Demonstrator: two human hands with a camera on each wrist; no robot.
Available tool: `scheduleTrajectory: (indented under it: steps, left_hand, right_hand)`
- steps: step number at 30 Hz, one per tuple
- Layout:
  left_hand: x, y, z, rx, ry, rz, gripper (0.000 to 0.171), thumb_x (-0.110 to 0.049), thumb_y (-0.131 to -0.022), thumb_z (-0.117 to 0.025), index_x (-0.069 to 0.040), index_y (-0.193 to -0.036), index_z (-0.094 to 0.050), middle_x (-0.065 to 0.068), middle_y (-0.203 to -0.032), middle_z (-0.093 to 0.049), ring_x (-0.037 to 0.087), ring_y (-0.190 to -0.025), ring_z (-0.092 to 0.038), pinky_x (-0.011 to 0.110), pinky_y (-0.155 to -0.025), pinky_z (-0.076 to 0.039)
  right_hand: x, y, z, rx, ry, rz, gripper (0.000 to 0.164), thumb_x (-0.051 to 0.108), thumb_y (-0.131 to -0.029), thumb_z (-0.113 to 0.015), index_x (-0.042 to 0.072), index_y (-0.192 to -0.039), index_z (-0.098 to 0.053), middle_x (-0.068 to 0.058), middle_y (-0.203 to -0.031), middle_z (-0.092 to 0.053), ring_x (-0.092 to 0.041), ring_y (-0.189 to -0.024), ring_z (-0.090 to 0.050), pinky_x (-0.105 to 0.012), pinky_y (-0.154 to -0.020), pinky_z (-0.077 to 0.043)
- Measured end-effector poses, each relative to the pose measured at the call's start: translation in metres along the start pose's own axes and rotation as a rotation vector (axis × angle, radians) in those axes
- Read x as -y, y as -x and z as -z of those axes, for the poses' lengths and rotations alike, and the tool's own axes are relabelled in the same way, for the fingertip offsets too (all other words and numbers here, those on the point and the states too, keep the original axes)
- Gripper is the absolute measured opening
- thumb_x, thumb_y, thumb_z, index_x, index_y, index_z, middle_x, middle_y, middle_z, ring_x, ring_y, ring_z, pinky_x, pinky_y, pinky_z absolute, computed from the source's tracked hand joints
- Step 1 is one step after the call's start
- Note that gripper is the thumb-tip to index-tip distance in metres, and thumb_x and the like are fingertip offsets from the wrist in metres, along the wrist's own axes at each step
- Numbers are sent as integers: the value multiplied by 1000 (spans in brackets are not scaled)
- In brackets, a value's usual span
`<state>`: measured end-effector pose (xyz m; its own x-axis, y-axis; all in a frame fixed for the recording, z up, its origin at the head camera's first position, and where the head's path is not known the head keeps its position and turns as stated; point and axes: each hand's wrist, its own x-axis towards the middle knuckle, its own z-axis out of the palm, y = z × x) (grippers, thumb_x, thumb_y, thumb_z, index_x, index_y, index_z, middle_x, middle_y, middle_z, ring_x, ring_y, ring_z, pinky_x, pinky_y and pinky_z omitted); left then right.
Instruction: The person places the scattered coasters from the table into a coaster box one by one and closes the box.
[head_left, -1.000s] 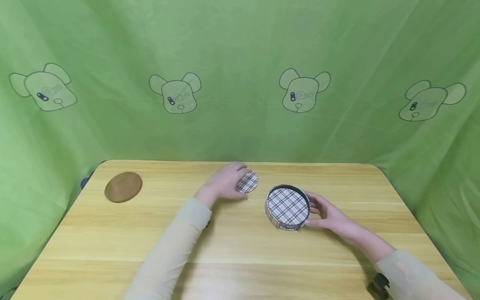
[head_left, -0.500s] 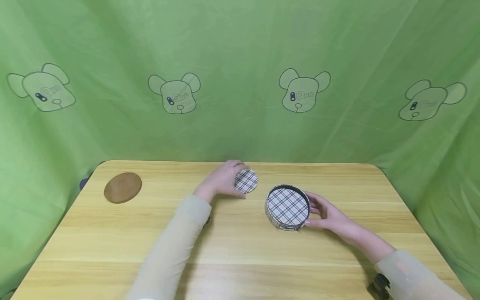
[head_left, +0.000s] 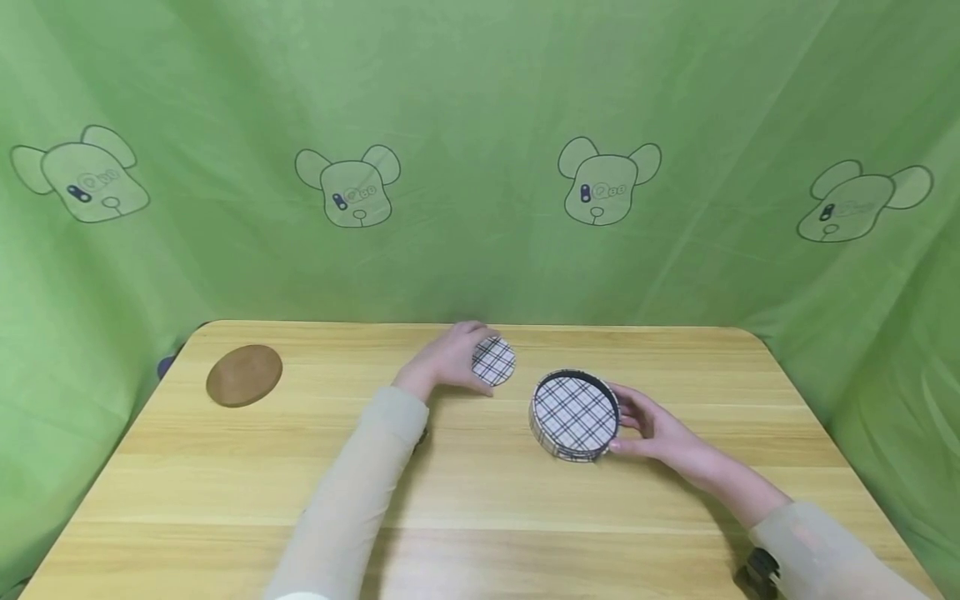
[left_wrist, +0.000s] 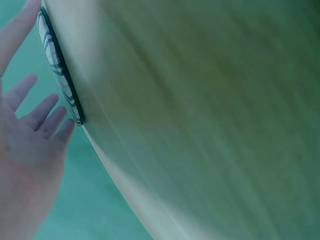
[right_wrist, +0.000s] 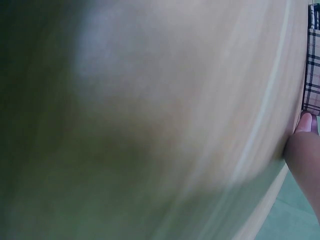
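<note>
A small round coaster (head_left: 493, 361) with a white and dark plaid top lies near the table's back edge. My left hand (head_left: 453, 358) is beside its left rim, thumb toward the front and fingers toward the back. In the left wrist view the left hand (left_wrist: 32, 140) shows spread, relaxed fingers (left_wrist: 42, 111) close to the coaster (left_wrist: 60, 70). To the right stands a round plaid coaster holder (head_left: 576, 412) with a dark inner wall and a plaid disc surface inside. My right hand (head_left: 652, 429) grips its right side, thumb at the front, fingers partly hidden behind it.
A brown round flat mat (head_left: 244, 376) lies at the table's back left. The wooden table (head_left: 465, 500) ends at a green curtain (head_left: 480, 250) with printed bear heads. A dark wrist camera (head_left: 759, 571) hangs under the right sleeve.
My left hand has drawn slightly left, so more of the small coaster's top shows. The right hand and the coaster holder have stayed in place.
</note>
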<state>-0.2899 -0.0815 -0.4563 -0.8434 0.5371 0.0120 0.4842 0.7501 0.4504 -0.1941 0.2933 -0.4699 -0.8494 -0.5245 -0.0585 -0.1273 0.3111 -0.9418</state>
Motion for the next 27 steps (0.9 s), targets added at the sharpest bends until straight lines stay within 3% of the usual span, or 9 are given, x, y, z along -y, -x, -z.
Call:
scheduleTrajectory:
  steps: [13,27]
  left_hand:
    - [12,4,0,-24,14,24,103,-37,-72,-98,-3,-156,-49,21,-158,-51,38,-148,-48,51,-128,-40]
    - [12,4,2,-5,-23,45,105,-39,-73,-96,0,-157,-46,21,-161,-48,38,-152,-44,51,-130,-37]
  right_hand:
    - [1,1,0,0,-2,-2,91,0,-92,-76,-10,-163,-20,-42,-160,-32,11,-122,-55,-6,-105,-43]
    - [2,0,0,1,-7,-16,92,1,-93,-76,-10,-164,-19,-42,-160,-33,11,-121,-55,-6,-105,-43]
